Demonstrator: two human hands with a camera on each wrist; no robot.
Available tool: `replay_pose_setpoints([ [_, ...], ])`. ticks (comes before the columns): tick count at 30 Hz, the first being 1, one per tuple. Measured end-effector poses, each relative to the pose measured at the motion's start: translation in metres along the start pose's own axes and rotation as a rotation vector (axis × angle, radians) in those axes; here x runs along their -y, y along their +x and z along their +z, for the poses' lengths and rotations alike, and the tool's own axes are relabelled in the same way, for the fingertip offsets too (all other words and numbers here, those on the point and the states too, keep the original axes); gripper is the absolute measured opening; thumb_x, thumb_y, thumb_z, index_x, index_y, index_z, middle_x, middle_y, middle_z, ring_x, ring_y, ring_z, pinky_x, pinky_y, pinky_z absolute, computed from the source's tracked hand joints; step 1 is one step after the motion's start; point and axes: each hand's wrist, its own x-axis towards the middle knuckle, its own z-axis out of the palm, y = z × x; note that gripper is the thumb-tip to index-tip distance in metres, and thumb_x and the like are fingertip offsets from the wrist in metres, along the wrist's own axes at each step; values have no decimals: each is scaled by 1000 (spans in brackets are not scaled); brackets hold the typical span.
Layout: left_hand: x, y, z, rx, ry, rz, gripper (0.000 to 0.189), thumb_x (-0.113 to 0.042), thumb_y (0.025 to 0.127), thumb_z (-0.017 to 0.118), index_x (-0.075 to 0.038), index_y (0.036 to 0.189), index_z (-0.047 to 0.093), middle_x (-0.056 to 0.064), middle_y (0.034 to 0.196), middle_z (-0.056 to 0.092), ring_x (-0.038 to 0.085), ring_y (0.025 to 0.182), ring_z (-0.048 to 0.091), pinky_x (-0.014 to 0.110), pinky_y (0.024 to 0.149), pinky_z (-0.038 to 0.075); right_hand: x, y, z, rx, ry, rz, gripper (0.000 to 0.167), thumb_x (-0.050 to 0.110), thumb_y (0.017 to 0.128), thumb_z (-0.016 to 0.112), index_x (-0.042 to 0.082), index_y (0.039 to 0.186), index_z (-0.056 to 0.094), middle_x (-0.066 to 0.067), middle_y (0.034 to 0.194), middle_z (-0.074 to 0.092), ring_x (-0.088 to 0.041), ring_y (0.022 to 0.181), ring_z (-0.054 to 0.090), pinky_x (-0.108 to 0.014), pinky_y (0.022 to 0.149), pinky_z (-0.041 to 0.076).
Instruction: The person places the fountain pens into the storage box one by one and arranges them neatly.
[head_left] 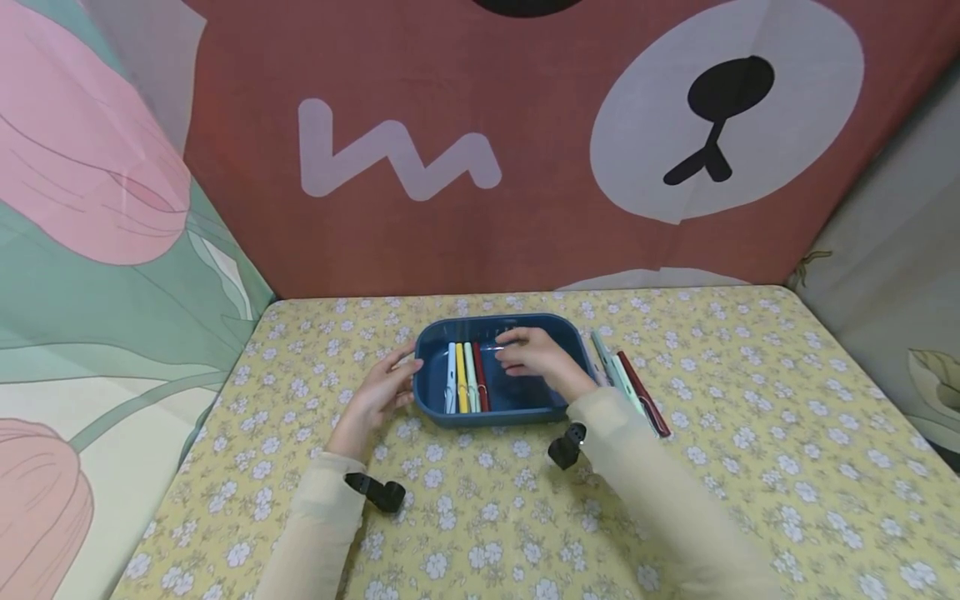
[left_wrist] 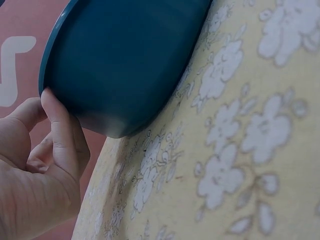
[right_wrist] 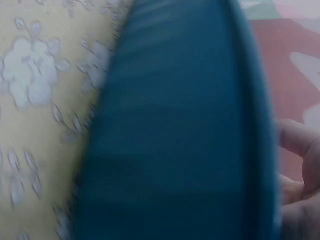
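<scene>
A dark blue rectangular bin [head_left: 491, 421] stands on the table. Inside, in its left half, lie several capped pens side by side: light blue [head_left: 451, 375], yellow [head_left: 462, 379], mint [head_left: 471, 375] and dark red [head_left: 481, 379]. My left hand [head_left: 378, 390] is at the bin's left end, with fingertips touching the rim; the left wrist view shows this against the outer wall [left_wrist: 125, 65]. Over the bin's right half is my right hand [head_left: 534, 357], reaching across the right rim with loosely bent fingers. No pen shows between them. The near wall [right_wrist: 175, 125] fills most of the right wrist view.
More pens lie on the table right of the bin, among them a grey-green pen [head_left: 603, 350], a pale mint pen [head_left: 626, 379] and a dark red pen [head_left: 643, 393]. The floral tablecloth [head_left: 465, 533] covers the table. Behind it hangs a printed bear curtain [head_left: 420, 242].
</scene>
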Motion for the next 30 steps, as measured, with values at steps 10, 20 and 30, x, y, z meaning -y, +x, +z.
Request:
replay_pose_setpoints([
  [10, -3, -1, 1, -22, 0, -18, 56, -26, 98, 54, -26, 150, 33, -8, 76, 58, 2, 58, 53, 16, 52, 47, 0, -19, -53, -17, -18, -73, 46, 12, 99, 49, -2, 142, 39, -24, 131, 50, -35, 117, 54, -44, 102, 47],
  [20, -3, -2, 2, -20, 15, -4, 55, -26, 98, 54, -24, 149, 34, -7, 79, 58, 3, 60, 54, 17, 53, 47, -13, -39, -105, -80, -63, -78, 51, 19, 101, 48, 1, 146, 34, -23, 135, 45, -10, 101, 58, -20, 87, 53],
  [30, -3, -2, 3, -28, 20, 0, 53, -24, 99, 53, -25, 148, 36, -7, 79, 60, 3, 59, 55, 18, 53, 48, -40, -44, -136, -118, -93, -39, 55, 19, 101, 48, -4, 146, 30, -19, 127, 52, 2, 89, 60, -19, 87, 53],
])
